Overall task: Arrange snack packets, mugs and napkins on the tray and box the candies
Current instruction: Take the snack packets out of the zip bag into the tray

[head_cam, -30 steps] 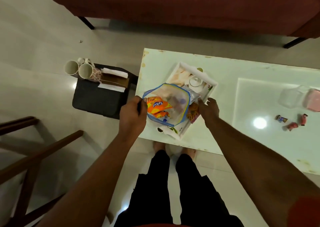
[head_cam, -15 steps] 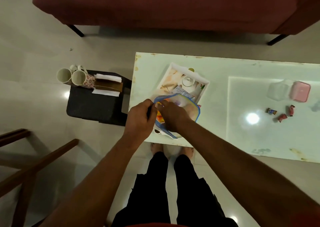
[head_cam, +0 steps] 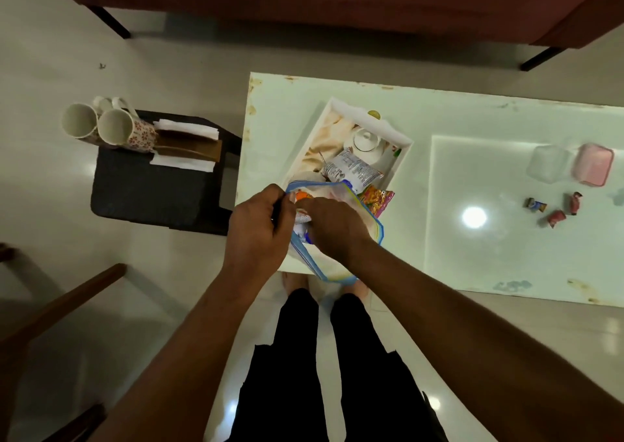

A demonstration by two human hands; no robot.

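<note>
Pale tiled floor, white table (head_cam: pixel 506 256) at right. Far left: dark stool (head_cam: pixel 148 198) carries two mugs (head_cam: pixel 118 131), with napkins (head_cam: pixel 189 129) just beside them. Left hand (head_cam: pixel 256 232) pinches the rim of a clear bag (head_cam: pixel 332 190), which hangs over the near end of the tray (head_cam: pixel 310 141) at the table's edge. Right hand (head_cam: pixel 331 229) is in the bag's mouth, fingers bent onto a packet (head_cam: pixel 301 219); whether it grips, cannot tell. Tray holds a silver packet (head_cam: pixel 353 171) and an orange-pink packet (head_cam: pixel 376 200). Further right on table: three candies (head_cam: pixel 556 218) lie loose, with a clear box (head_cam: pixel 548 163) and pink lid (head_cam: pixel 594 163) side by side beyond them.
</note>
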